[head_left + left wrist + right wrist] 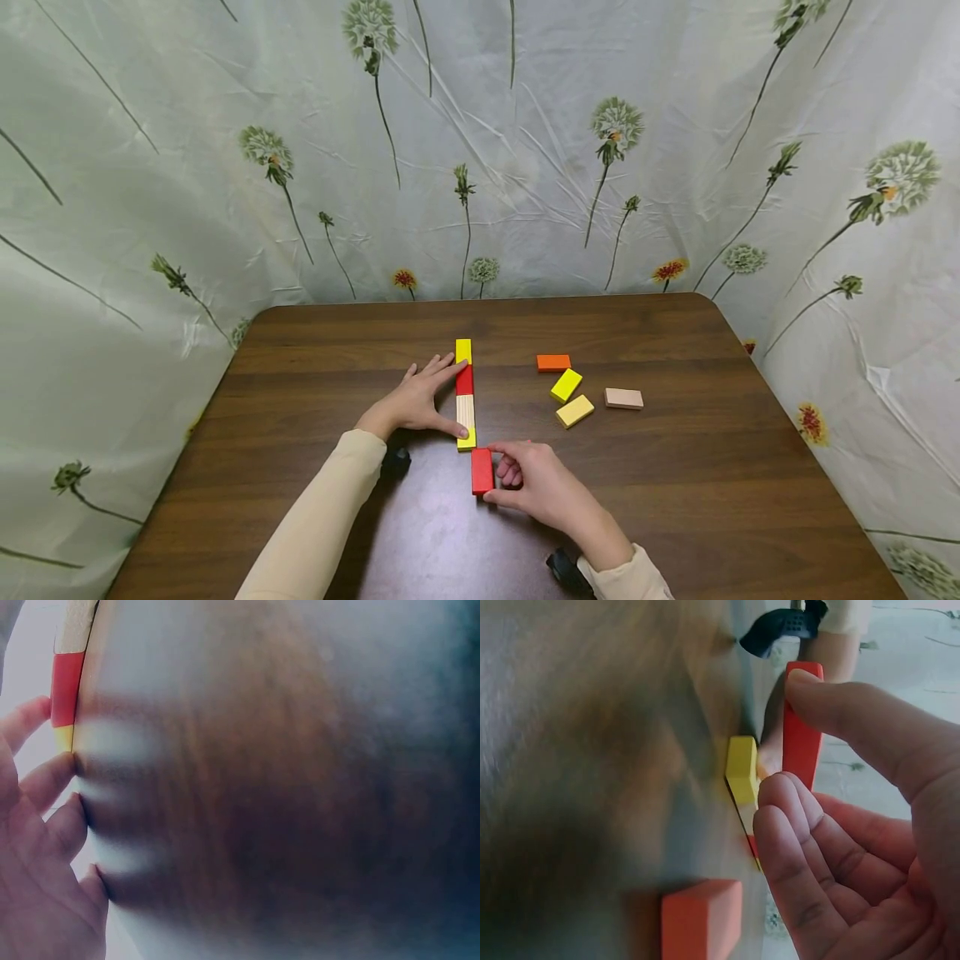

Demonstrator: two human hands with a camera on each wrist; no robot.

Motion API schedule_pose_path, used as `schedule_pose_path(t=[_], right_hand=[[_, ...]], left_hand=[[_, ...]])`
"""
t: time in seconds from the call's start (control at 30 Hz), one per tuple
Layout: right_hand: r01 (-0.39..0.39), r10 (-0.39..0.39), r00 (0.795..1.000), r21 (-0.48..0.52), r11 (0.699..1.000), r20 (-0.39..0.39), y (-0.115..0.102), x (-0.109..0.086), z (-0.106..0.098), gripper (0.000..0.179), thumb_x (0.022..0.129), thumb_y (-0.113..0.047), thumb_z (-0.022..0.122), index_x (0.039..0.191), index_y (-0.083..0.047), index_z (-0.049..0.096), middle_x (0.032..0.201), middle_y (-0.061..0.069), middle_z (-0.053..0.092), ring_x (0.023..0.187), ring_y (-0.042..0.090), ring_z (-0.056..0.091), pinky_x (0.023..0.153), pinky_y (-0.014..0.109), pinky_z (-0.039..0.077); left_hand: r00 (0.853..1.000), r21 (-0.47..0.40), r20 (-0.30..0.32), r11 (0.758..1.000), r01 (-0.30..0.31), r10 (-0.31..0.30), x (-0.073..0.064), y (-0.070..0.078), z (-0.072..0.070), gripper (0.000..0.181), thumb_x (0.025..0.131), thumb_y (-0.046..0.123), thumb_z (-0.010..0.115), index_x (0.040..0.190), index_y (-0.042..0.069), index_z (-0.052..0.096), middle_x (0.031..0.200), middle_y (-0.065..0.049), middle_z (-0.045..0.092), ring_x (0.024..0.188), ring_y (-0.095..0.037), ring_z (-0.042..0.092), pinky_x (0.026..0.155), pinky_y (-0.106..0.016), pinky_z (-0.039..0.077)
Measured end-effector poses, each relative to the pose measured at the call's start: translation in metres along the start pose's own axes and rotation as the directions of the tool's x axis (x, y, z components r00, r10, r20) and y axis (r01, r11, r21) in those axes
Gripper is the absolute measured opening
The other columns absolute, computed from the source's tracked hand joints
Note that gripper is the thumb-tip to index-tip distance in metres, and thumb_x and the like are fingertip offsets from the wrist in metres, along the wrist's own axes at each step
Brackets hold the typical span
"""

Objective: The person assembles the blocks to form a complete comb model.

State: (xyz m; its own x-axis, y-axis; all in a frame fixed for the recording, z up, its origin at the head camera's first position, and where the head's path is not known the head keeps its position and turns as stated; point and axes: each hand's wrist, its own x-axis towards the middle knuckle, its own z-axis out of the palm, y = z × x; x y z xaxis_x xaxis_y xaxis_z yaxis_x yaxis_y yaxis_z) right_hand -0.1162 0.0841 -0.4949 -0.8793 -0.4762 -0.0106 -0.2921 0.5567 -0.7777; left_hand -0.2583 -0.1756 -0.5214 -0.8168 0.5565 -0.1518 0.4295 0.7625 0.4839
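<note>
A straight row of blocks runs away from me on the table: a yellow block at the near end, a pale wood block, a red block and another yellow block at the far end. My left hand lies along the row's left side, fingers spread, thumb at the near yellow block and index fingertip by the red one. Between thumb and index finger, my right hand pinches a second red block by its ends, just short of the row's near end. The right wrist view shows this red block under the thumb.
Loose blocks lie right of the row: an orange one, a bright yellow one, a pale yellow one and a pinkish one. The brown table ends at a flowered curtain.
</note>
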Motion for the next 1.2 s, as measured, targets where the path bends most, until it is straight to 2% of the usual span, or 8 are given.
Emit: schedule_pose_path(t=[0.37, 0.7, 0.97, 1.2], right_hand=[[0.041, -0.041, 0.999, -0.058, 0.997, -0.004, -0.002, 0.008, 0.015, 0.056, 0.082, -0.013, 0.094, 0.129, 0.006, 0.070, 0.083, -0.004, 0.068, 0.074, -0.001, 0.058, 0.074, 0.020, 0.057], [-0.002, 0.002, 1.000, -0.061, 0.998, -0.010, -0.004, 0.014, 0.027, 0.053, 0.083, -0.010, 0.093, 0.128, 0.008, 0.071, 0.081, -0.002, 0.066, 0.072, 0.002, 0.055, 0.068, 0.018, 0.052], [-0.002, -0.001, 1.000, -0.095, 0.995, -0.027, -0.003, 0.017, 0.031, 0.046, 0.082, -0.009, 0.093, 0.122, 0.005, 0.073, 0.079, -0.004, 0.065, 0.069, 0.000, 0.053, 0.065, 0.016, 0.050], [0.008, -0.011, 0.998, -0.051, 0.999, -0.055, -0.005, 0.018, 0.034, 0.046, 0.082, -0.001, 0.091, 0.123, 0.010, 0.073, 0.084, 0.003, 0.074, 0.072, 0.003, 0.064, 0.068, 0.018, 0.056]], left_hand=[[0.999, -0.009, 0.019, 1.000, 0.028, -0.028, -0.001, 0.002, -0.003, 0.123, 0.073, 0.070, 0.089, 0.171, 0.024, 0.031, 0.182, -0.009, 0.018, 0.169, -0.038, 0.013, 0.132, -0.072, 0.006], [1.000, -0.018, 0.021, 1.000, 0.015, -0.014, -0.001, 0.003, -0.003, 0.123, 0.074, 0.070, 0.089, 0.171, 0.023, 0.031, 0.182, -0.010, 0.017, 0.169, -0.038, 0.012, 0.131, -0.072, 0.006], [1.000, -0.011, 0.019, 1.000, 0.020, -0.020, 0.000, 0.002, -0.002, 0.124, 0.073, 0.071, 0.089, 0.171, 0.023, 0.031, 0.182, -0.009, 0.017, 0.169, -0.038, 0.013, 0.132, -0.072, 0.006], [1.000, -0.018, 0.008, 1.000, 0.012, -0.012, -0.001, 0.002, -0.001, 0.123, 0.073, 0.069, 0.090, 0.171, 0.023, 0.032, 0.182, -0.010, 0.018, 0.169, -0.038, 0.014, 0.131, -0.073, 0.007]])
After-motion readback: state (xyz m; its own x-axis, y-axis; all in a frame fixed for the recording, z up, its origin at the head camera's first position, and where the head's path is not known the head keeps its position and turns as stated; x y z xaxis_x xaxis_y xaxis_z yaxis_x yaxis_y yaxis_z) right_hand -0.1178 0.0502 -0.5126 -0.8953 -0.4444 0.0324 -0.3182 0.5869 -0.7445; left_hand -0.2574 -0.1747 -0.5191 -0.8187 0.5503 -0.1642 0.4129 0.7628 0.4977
